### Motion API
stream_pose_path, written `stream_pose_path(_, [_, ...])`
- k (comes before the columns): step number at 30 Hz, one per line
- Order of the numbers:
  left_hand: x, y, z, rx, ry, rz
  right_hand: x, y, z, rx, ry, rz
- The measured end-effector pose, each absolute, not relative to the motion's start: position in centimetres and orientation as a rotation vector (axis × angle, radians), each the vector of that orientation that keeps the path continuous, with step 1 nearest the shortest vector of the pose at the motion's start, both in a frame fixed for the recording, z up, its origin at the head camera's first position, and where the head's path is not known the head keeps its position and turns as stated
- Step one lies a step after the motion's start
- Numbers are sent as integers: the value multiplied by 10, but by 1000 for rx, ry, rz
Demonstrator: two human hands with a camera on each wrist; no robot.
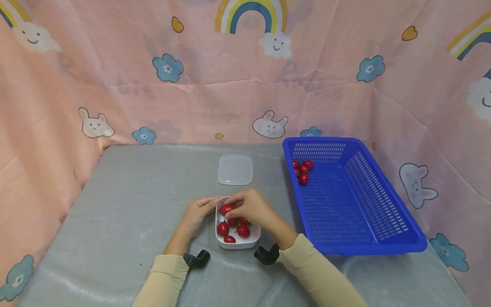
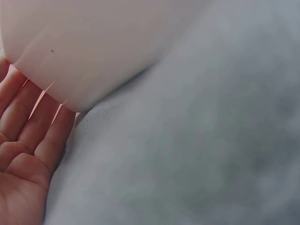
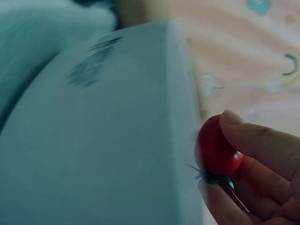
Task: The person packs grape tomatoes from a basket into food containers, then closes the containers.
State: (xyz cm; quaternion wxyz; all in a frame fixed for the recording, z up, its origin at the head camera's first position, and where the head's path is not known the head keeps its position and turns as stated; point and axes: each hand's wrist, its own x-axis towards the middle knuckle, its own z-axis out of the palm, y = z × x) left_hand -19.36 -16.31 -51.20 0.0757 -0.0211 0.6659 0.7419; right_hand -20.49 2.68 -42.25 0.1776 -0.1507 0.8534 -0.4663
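1. Check your right hand (image 1: 255, 209): thumb and fingers pinch one tomato (image 3: 219, 149), with its green stem end pointing downward in the right wrist view
2. Locate this tomato: it sits at the far left part of the box (image 1: 247, 245), close to the rim; you cannot tell whether it touches the fruit below
3. Check your left hand (image 1: 194, 215): the fingers lie extended against the left side of the box, apparently to steady it; their tips are partly hidden by the wall
4. Note the contents: other tomatoes (image 1: 243, 231) lie inside the box, and a cluster (image 1: 304, 168) lies in the far left part of the basket (image 1: 364, 248), to the right of the box
5. Note the lid (image 1: 235, 169): it lies flat on the table (image 1: 115, 213), just beyond the box and apart from it
6. Judge the step in hand: you appear to be positioning one tomato in the box, although the views do not settle whether it goes in or comes out
7. Prepare the next move: if placing, it calls for lowering the tomato to a free spot and easing the pinch; if removing, for lifting it clear of the rim
8. Caution: a hard squeeze may bruise the fruit
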Motion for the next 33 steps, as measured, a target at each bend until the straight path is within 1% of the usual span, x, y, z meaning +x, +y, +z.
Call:
stream_pose_path(11, [-194, -162, -514, -58, 1991, 2244, -209, 18, -446, -577, 2553, -1158])
stream_pose_path(18, [-194, -162, -514, -51, 1980, 2267, -207, 15, -448, -621, 2607, -1103])
stream_pose_path(22, [-194, -162, -514, -43, 1985, 2256, -205, 17, -447, -608, 2593, -1170])
stream_pose_path(26, [-193, -162, -514, -38, 1998, 2245, -198, 23, -432, -586, 2635, -1271])
stream_pose_path(33, [-193, -162, -512, -81, 2000, 2245, -185, 42, -378, -512, 2759, -1451])
